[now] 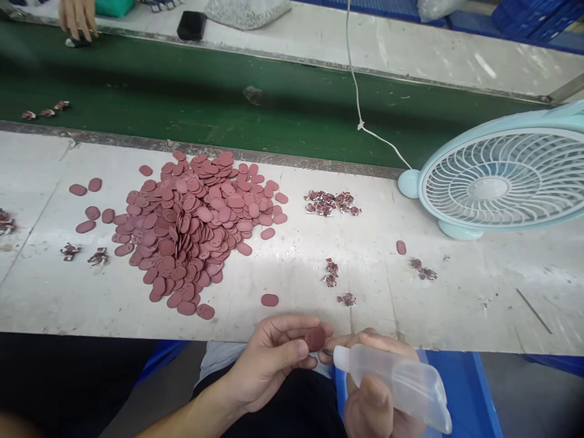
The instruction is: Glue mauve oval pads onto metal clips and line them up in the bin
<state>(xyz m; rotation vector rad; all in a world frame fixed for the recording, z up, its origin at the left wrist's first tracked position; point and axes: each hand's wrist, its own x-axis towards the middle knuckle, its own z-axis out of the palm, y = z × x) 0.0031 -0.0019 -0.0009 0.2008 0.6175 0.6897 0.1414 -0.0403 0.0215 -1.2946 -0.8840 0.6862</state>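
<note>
Between its thumb and fingers my left hand point(283, 356) grips a dark red oval disc point(314, 338), just off the table's front edge. My right hand point(371, 395) is wrapped round a translucent squeeze bottle point(395, 374) with a white cap and a dark thin tip. The bottle lies tilted, its tip pointing left, close by the disc; whether they touch I cannot tell. A single oval disc point(269, 300) lies on the table just beyond my left hand. Small brown figure pieces point(347, 299) lie beyond my right hand.
A big heap of red oval discs point(196, 225) covers the table's left middle. More figure pieces point(332, 203) lie in a cluster right of it. A pale blue fan point(493, 182) stands at right, its cord crossing the green conveyor belt point(205, 97). Another person's hand point(78, 18) is at far left.
</note>
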